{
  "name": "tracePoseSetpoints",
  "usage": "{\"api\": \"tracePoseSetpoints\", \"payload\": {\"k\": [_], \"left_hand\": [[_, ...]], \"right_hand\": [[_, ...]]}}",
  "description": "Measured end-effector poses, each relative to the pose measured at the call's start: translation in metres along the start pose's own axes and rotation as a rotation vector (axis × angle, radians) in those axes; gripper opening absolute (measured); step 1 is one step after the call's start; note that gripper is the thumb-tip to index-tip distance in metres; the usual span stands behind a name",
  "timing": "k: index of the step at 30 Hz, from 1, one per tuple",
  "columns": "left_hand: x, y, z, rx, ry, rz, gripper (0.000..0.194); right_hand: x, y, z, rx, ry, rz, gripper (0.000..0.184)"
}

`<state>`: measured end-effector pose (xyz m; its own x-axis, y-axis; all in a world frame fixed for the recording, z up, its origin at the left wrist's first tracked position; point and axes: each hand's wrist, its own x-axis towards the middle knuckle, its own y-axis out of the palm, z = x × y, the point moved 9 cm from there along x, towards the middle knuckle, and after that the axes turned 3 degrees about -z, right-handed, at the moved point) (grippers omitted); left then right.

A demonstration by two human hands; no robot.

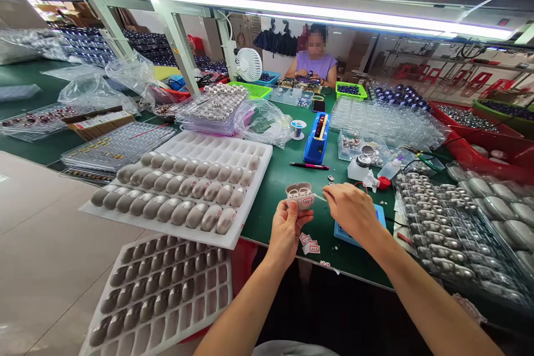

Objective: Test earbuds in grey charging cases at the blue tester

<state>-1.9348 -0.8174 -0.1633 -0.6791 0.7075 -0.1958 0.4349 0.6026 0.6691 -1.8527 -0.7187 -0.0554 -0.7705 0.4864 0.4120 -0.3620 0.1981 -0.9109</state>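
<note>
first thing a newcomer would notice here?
Probably the white foam tray of silvery oval shells left of centre on the green table. Next, the hands in front: the left hand holds one small labelled shell, the right hand pinching beside it. A blue tape dispenser sits behind.

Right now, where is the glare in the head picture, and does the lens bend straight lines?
Head view: the strip light overhead burns out to white; soft highlights sit on the silver shells in the white tray; shelf rails curve toward the edges, a wide-lens distortion; the left hand, the small shell it holds and the right hand are sharp.
</note>
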Motion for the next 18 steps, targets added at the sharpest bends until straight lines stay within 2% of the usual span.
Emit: {"api": "tracePoseSetpoints", "payload": {"k": [6, 11, 15, 18], "left_hand": [[-0.004, 0.011, 0.002, 0.11, 0.014, 0.139, 0.043], [-0.009, 0.019, 0.004, 0.25, 0.062, 0.246, 0.04], [-0.012, 0.024, 0.006, 0.318, 0.045, 0.307, 0.039], [-0.013, 0.024, 0.008, 0.357, 0.032, 0.323, 0.038]], "right_hand": [[-0.001, -0.022, 0.011, 0.394, -0.158, -0.114, 0.016], [-0.021, -0.025, 0.01, 0.419, -0.157, -0.17, 0.017], [-0.034, -0.02, 0.011, 0.555, -0.147, -0.137, 0.016], [-0.034, -0.024, -0.002, 0.618, -0.107, -0.099, 0.013]]}}
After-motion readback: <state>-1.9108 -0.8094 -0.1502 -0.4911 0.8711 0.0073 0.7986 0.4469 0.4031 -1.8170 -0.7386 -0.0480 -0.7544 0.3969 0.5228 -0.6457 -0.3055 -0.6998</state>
